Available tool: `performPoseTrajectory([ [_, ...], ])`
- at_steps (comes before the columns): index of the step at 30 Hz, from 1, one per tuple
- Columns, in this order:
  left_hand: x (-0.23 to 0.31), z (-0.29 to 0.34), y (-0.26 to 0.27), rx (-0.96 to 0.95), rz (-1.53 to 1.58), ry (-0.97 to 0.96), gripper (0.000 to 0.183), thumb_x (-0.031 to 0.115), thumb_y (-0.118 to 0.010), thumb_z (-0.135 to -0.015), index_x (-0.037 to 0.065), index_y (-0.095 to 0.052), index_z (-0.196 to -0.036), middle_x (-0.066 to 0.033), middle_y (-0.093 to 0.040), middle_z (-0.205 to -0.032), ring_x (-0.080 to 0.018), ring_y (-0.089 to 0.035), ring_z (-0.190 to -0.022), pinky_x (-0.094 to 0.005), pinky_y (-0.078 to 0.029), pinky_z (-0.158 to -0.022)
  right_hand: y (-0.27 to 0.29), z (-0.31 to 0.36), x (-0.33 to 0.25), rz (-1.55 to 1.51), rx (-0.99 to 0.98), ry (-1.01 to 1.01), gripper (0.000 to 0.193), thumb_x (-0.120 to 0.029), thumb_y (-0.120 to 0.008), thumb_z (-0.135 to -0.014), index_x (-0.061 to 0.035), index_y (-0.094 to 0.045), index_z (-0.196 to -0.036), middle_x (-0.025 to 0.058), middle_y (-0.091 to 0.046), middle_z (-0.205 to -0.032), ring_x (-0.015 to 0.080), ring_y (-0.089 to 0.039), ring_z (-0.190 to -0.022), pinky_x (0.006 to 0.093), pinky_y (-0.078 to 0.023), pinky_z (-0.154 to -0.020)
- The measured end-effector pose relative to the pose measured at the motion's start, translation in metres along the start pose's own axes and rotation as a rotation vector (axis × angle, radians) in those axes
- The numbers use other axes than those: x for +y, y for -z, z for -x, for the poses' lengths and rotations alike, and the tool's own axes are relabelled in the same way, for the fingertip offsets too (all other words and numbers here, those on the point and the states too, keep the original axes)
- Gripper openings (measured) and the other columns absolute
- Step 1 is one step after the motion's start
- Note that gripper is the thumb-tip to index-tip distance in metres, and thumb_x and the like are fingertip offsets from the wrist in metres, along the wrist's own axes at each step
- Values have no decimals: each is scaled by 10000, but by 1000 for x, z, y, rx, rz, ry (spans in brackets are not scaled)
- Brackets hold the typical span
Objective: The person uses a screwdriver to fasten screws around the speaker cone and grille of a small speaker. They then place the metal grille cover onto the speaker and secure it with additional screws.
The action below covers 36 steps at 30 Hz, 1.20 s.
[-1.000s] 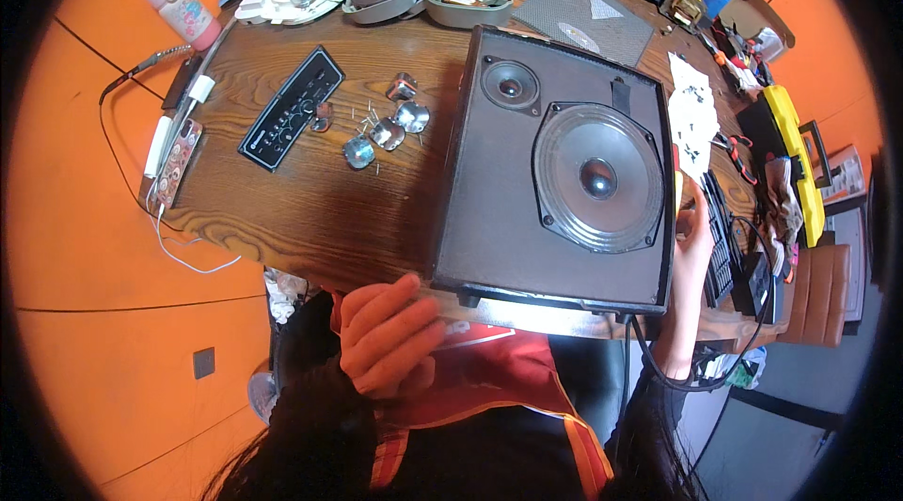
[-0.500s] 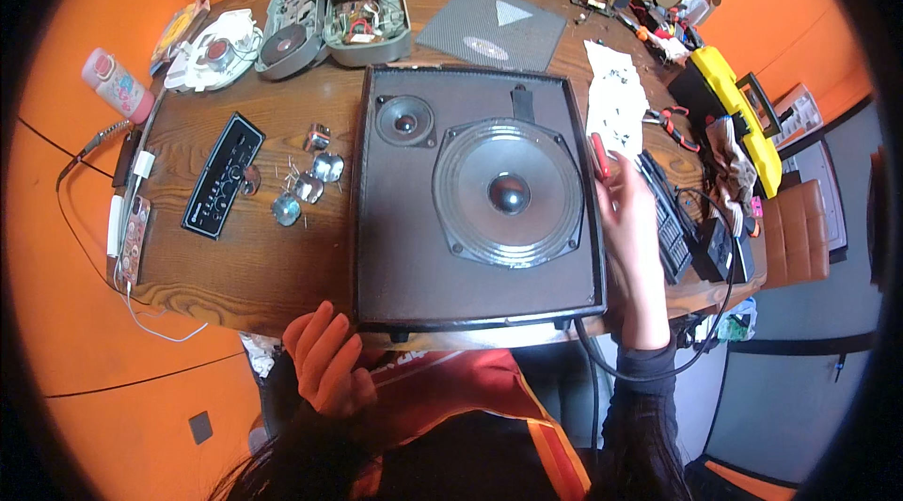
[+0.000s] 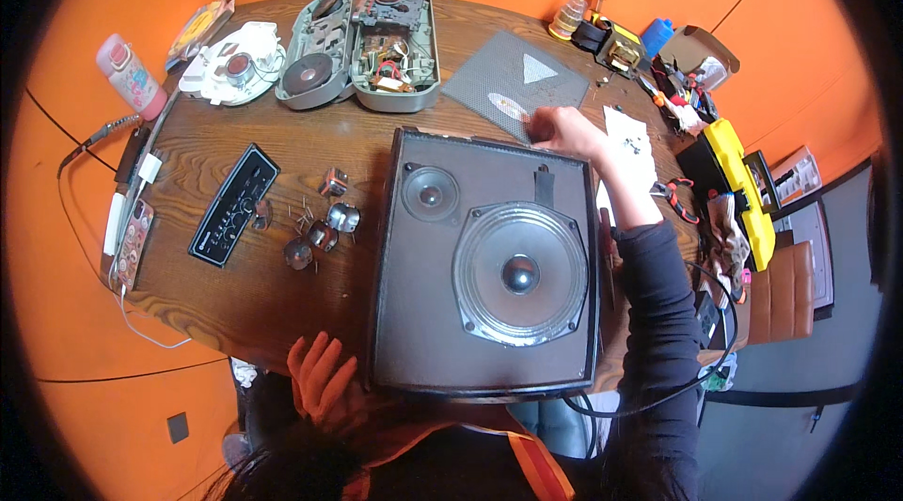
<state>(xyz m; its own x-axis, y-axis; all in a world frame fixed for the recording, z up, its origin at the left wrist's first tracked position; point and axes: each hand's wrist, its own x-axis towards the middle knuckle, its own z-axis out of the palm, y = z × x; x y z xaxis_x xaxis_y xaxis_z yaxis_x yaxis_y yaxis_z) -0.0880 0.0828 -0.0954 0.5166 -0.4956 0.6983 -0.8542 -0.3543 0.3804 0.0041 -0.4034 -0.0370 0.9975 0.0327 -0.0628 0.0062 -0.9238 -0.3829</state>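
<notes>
A dark brown speaker box (image 3: pixel 414 313) lies face up at the table's near edge. A large round woofer (image 3: pixel 520 274) and a small tweeter (image 3: pixel 430 194) are set in its front. My right hand (image 3: pixel 572 136) reaches over the box's far right corner, its fingers curled down beside the perforated grey grille (image 3: pixel 499 78); whatever they hold is hidden. Off the box's near left corner, my left hand (image 3: pixel 324 379) stays open, fingers stretched, holding nothing.
Left of the box are a black control panel (image 3: pixel 233 205) and several small round metal parts (image 3: pixel 323 235). An opened grey-green device (image 3: pixel 400 96) lies farther back. Pliers (image 3: pixel 679 200), a yellow toolbox (image 3: pixel 743 181) and a black cable (image 3: pixel 649 402) are on the right.
My right hand has gone from the box's right side to its far right corner. The view has shifted, so the box sits lower in it. My left hand remains open near the box.
</notes>
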Motion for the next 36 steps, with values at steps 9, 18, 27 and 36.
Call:
performPoseTrajectory([
  [9, 6, 13, -11, 77, -134, 58, 191, 84, -601, -750, 64, -661, -931, -125, -620, -1136, -338, -554, -1134, -587, -415, -932, 7, 10, -19, 395, 165, -45, 124, -98, -666, -736, -40, -598, -823, 132, -619, -820, 336, -628, -782, 409, -517, -697],
  [18, 6, -3, -8, 90, -136, -3, 287, 94, -539, -782, 61, -622, -1055, -195, -529, -1277, -412, -465, -1219, -649, -279, -1019, 103, 39, -49, 289, 1106, 58, 142, -94, -602, -893, 22, -539, -945, 223, -634, -843, 385, -631, -818, 403, -497, -706],
  [27, 17, -74, 53, 124, -134, 86, 325, 107, -411, -893, 21, -530, -1182, -236, -461, -1353, -465, -353, -1311, -643, -150, -1071, 168, 126, -107, -88, 1273, 135, 150, -98, -554, -946, 40, -603, -974, 110, -674, -836, 151, -670, -758, 266, -543, -711],
  [36, 29, -87, 50, 261, 13, -6, 323, 166, -442, -919, 48, -537, -1205, -215, -493, -1335, -460, -362, -1307, -606, -149, -1086, 165, 162, -110, -982, 937, 69, 219, -181, -543, -962, 14, -606, -1041, 49, -653, -888, 108, -621, -774, 254, -521, -702],
])
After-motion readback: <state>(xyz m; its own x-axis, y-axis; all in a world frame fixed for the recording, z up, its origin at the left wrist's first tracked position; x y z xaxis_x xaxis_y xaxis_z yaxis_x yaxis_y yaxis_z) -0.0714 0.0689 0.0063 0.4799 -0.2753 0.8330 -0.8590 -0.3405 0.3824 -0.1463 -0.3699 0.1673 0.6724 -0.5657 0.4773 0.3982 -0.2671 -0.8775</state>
